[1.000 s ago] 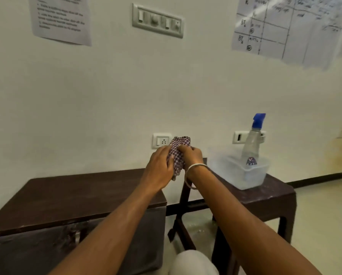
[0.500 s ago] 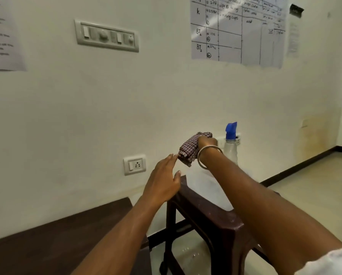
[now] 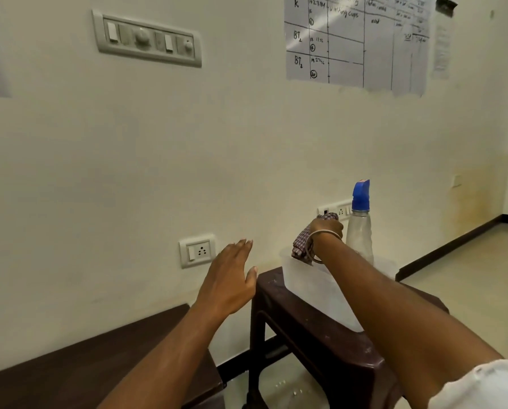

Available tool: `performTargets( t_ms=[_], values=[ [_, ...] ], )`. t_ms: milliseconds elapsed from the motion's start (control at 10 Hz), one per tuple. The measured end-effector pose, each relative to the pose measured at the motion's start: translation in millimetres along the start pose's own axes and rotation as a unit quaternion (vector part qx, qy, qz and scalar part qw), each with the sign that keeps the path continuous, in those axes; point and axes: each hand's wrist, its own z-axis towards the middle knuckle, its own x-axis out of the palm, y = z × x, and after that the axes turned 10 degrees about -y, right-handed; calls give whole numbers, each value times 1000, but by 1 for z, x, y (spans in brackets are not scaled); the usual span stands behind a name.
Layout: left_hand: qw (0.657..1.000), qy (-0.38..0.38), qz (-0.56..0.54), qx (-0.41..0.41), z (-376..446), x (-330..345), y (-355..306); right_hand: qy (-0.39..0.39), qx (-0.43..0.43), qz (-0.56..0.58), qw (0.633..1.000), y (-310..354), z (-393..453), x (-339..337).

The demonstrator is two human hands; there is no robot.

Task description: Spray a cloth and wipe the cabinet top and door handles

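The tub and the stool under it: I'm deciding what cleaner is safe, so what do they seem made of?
The tub looks like frosted translucent plastic; the stool shows faintly through its wall. The stool seems moulded dark brown plastic, slightly glossy, with rounded edges, though painted wood is possible.

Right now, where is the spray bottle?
The spray bottle stands upright in the clear plastic tub on the dark stool, right of centre, just right of the right hand gripping the checked cloth.

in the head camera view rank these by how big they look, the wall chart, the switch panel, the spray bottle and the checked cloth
1. wall chart, cut off by the frame's top
2. switch panel
3. spray bottle
4. checked cloth, partly hidden by the right hand
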Motion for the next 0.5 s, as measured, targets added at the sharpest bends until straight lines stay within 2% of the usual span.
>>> performTargets(
  t_ms=[100,200,300,500],
  values=[
    [1000,7,-5,-7,-1,5,2,35,-40,-74,996,-16,11,3],
    [1000,11,-3,-8,-3,8,5,80,-106,-230,964,-15,2,-6],
    [1000,15,3,-12,-5,5,7,98,-157,-317,930,-16,-3,-12],
    [1000,0,13,-22,-12,-10,11,105,-110,-280,948,-7,-23,-8]
  ],
)
